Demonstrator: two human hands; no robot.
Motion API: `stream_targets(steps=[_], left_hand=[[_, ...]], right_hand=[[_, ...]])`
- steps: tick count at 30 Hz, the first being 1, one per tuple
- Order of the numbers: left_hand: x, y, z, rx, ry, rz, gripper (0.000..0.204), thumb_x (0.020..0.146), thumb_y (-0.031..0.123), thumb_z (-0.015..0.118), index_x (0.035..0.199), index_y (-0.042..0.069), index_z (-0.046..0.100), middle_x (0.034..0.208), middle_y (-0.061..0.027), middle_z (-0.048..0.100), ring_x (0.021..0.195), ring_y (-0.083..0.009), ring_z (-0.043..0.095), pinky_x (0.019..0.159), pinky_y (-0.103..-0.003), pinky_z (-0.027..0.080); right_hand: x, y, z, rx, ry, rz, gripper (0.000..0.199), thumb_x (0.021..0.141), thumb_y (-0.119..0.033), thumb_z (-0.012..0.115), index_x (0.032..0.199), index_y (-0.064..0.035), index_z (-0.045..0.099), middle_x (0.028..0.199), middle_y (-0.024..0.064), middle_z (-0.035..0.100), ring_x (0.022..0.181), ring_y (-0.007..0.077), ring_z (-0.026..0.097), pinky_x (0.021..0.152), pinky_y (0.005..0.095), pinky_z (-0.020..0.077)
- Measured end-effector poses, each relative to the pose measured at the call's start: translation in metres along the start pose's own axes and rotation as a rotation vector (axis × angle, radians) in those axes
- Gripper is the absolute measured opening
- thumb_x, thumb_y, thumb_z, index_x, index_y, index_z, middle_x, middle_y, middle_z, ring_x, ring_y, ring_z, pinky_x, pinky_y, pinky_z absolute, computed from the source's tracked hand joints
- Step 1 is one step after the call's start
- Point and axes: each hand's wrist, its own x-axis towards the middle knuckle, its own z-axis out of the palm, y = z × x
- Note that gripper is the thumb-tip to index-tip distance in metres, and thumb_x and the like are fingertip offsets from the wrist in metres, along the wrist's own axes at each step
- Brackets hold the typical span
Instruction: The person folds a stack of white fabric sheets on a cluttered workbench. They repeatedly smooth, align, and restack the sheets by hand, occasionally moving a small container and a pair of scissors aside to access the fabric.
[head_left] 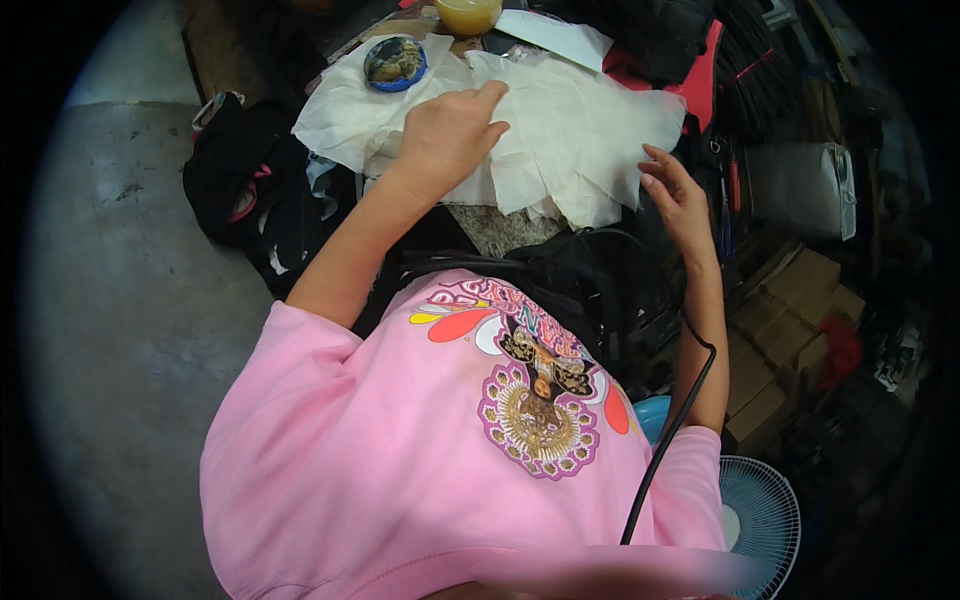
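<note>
Thin white pieces of sheet material (pixel 590 130), cloth or paper, lie overlapping across the work surface (pixel 500 232). Over their left part is my left hand (pixel 450 135), back up, with thumb and fingertips stretched apart and resting on or just above the sheets. My right hand (pixel 682 200) is at the right edge of the pile, its fingers spread and nothing visible between them. Beyond my left hand, a round blue-rimmed container (pixel 395 64) with a dark and tan mass inside sits on the sheets. A bowl of yellowish liquid (pixel 468 14) stands at the far edge.
A flat white packet (pixel 556 38) lies behind the pile. Black cloth items (pixel 240 175) hang at the left, and cardboard boxes (pixel 790 300) are stacked at the right. A fan (pixel 762 520) stands at lower right. A black cable (pixel 672 440) runs past my right arm.
</note>
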Motion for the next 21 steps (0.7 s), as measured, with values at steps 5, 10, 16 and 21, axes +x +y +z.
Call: stream_targets(steps=[5,10,16,21], left_hand=[[-0.002,-0.001,0.017,0.144,-0.121,0.505,0.045,0.072,0.012,0.074,0.116,0.011,0.062,0.113,-0.0084,0.063,0.115,-0.0276,0.057,0.088,-0.038,0.052],[-0.005,-0.012,0.03,0.223,-0.068,0.648,0.037,0.07,0.008,0.073,0.106,0.009,0.067,0.116,-0.0064,0.063,0.12,-0.0255,0.054,0.1,-0.04,0.046],[0.007,0.001,0.02,-0.45,0.127,0.141,0.006,0.086,0.008,0.069,0.088,0.004,0.065,0.083,-0.0068,0.067,0.076,-0.0156,0.067,0.068,-0.03,0.053],[0.035,0.03,0.015,-1.032,0.03,-0.09,0.013,0.093,0.011,0.064,0.1,0.001,0.061,0.072,-0.009,0.069,0.06,-0.0104,0.063,0.053,-0.029,0.053]], right_hand=[[-0.018,0.008,0.015,0.035,0.105,0.108,0.042,0.097,-0.013,0.063,0.138,-0.0069,0.056,0.113,0.007,0.068,0.104,0.0114,0.06,0.092,0.0276,0.0481],[-0.029,0.019,0.016,0.022,0.189,0.081,0.038,0.094,-0.013,0.066,0.131,-0.0091,0.062,0.105,0.0075,0.072,0.096,0.0122,0.066,0.087,0.0284,0.0517],[-0.031,0.017,0.018,0.144,0.179,0.068,0.037,0.096,-0.014,0.063,0.132,-0.0058,0.06,0.108,0.0084,0.071,0.099,0.0133,0.065,0.09,0.0284,0.0502],[-0.026,0.005,0.012,0.522,0.085,0.055,0.056,0.096,-0.021,0.064,0.146,-0.0052,0.043,0.117,0.0122,0.067,0.107,0.0166,0.062,0.095,0.0299,0.0474]])
